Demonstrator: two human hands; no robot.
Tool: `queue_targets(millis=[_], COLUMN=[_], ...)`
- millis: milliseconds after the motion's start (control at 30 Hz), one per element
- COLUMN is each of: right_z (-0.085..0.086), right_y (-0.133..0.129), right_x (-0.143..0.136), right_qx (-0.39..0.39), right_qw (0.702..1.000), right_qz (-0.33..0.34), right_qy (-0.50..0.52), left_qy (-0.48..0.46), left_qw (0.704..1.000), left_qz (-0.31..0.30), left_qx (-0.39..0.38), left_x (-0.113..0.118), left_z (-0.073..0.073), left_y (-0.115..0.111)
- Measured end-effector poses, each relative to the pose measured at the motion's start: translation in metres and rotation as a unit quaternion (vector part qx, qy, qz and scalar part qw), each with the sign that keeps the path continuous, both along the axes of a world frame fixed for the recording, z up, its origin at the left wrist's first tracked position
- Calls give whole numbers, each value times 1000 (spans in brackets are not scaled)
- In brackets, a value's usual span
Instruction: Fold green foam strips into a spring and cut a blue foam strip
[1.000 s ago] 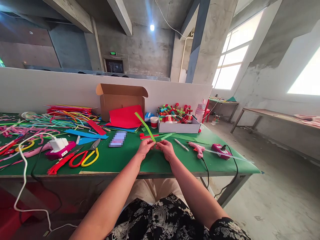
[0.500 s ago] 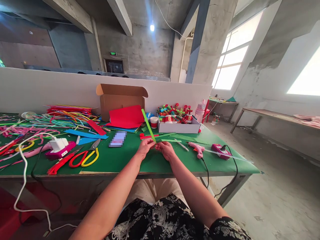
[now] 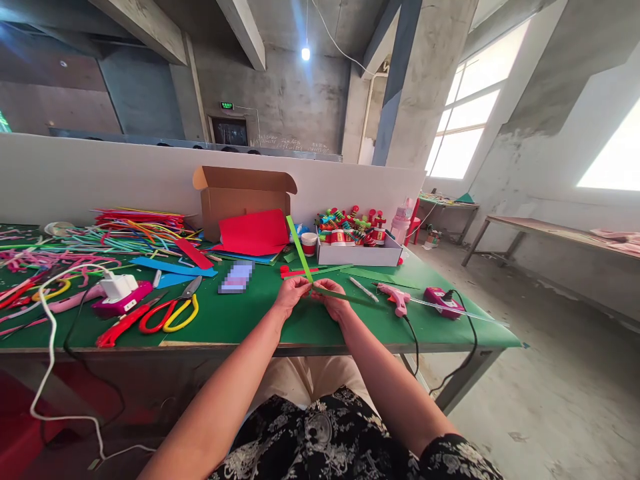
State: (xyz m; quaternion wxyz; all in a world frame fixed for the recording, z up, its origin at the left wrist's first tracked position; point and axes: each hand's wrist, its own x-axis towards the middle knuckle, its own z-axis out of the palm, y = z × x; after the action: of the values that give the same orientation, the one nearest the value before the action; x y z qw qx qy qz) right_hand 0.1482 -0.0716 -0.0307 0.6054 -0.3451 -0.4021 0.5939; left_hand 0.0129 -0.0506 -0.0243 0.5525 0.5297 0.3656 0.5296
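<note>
Between my hands two green paper strips meet at their ends. One light green strip [image 3: 299,247] rises up and leftward from my fingertips. A darker green strip [image 3: 350,296] extends to the right across my right hand. My left hand [image 3: 292,295] pinches the joined ends from the left. My right hand [image 3: 330,297] closes on them from the right, its fingers partly hidden behind the darker strip. Just beyond the hands lie a red strip [image 3: 295,273] and more green paper [image 3: 385,276] on the green table.
Scissors [image 3: 181,313], a red-handled tool [image 3: 123,328] and a white plug [image 3: 119,287] lie left. A pink glue gun [image 3: 397,298], a pen [image 3: 364,289] and a purple socket [image 3: 442,302] lie right. Behind stand a paper cup [image 3: 309,245], a white box [image 3: 357,256] and a cardboard box [image 3: 245,200].
The strip at my right hand now lies across the hand, angled down to the right and darker. The upright strip's top has shifted slightly right. Both hands stay nearly in place.
</note>
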Motion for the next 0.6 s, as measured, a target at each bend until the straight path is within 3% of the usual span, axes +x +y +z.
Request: queue_targets(millis=[600], right_z=[1], right_y=[0], right_x=[-1], right_qx=[7], right_qw=[998], right_qz=[-48], right_qy=[-36], left_qy=[-19], left_qw=[999], left_qz=[-30], left_qx=[-34], left_x=[-2], left_z=[-7], left_y=[7])
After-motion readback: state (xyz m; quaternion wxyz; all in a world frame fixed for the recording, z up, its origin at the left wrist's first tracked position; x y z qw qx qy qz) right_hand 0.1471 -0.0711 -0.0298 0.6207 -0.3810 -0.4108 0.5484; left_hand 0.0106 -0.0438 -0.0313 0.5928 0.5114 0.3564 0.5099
